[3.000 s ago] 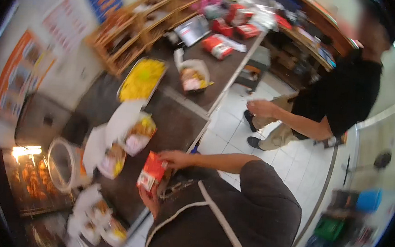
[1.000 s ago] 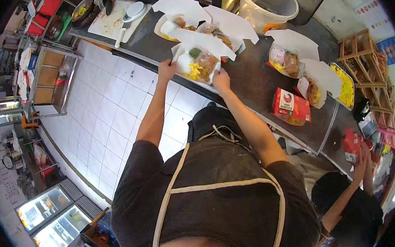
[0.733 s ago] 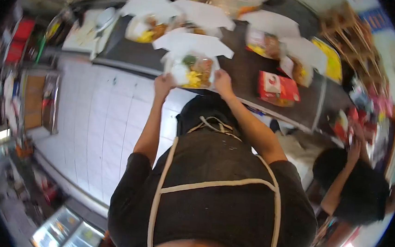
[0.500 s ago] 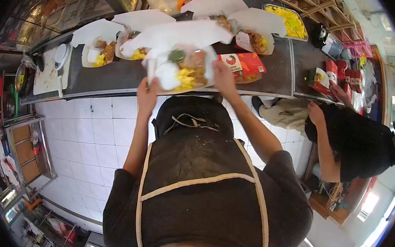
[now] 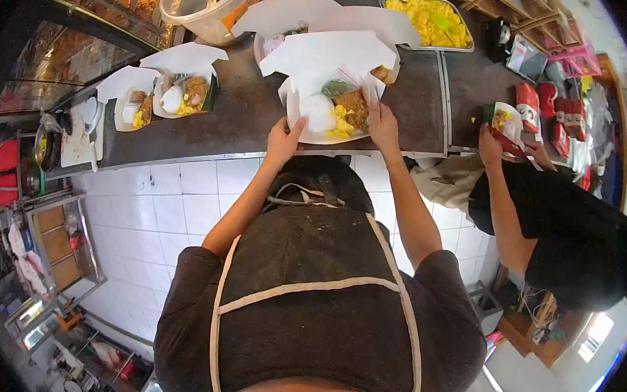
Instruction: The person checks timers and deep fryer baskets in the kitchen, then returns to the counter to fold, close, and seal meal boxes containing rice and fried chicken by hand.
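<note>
An open white food box (image 5: 289, 106) with rice, a green item, yellow pieces and fried food is at the counter's front edge. My left hand (image 5: 284, 142) grips its left front corner, and my right hand (image 5: 383, 130) its right side. The raised lid (image 5: 328, 53) partly covers two more open boxes behind it. To the left, two open boxes (image 5: 181, 101) (image 5: 134, 110) with rice and yellow food stand side by side on the dark counter (image 5: 238, 127).
A clear tub (image 5: 209, 11) and a tray of yellow food (image 5: 430, 22) stand at the back. A cutting board with a knife (image 5: 94, 151) lies far left. At right, a co-worker (image 5: 561, 230) holds an open box (image 5: 507, 126) near red boxes (image 5: 527, 106).
The box in my hands has moved right along the counter, past the two boxes now at left. The red closed box is no longer visible. The co-worker's hands have shifted around their box.
</note>
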`<state>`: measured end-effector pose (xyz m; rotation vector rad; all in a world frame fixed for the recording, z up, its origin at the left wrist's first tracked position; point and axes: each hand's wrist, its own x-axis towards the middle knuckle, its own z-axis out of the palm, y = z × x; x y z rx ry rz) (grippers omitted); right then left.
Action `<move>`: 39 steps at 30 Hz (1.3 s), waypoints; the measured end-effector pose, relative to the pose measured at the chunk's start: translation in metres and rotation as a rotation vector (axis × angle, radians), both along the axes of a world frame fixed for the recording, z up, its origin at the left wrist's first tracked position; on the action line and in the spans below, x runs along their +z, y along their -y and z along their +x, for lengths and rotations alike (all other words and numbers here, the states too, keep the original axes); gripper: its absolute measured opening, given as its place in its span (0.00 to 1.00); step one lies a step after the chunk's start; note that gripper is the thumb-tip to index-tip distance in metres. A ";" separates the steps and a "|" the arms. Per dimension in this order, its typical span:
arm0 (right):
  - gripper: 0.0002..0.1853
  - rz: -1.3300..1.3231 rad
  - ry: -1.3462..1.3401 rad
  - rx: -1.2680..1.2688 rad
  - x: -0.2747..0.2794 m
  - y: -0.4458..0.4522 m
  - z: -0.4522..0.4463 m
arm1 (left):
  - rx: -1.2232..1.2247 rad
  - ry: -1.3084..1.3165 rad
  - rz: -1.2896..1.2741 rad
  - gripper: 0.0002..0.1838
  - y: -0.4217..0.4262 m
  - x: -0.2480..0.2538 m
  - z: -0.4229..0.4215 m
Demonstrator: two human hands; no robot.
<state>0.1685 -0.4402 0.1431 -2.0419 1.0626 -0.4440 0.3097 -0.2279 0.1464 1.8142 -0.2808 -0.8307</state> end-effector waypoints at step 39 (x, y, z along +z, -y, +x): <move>0.21 0.933 -0.221 0.270 0.066 0.081 0.022 | -0.275 0.164 0.189 0.12 0.014 0.021 0.096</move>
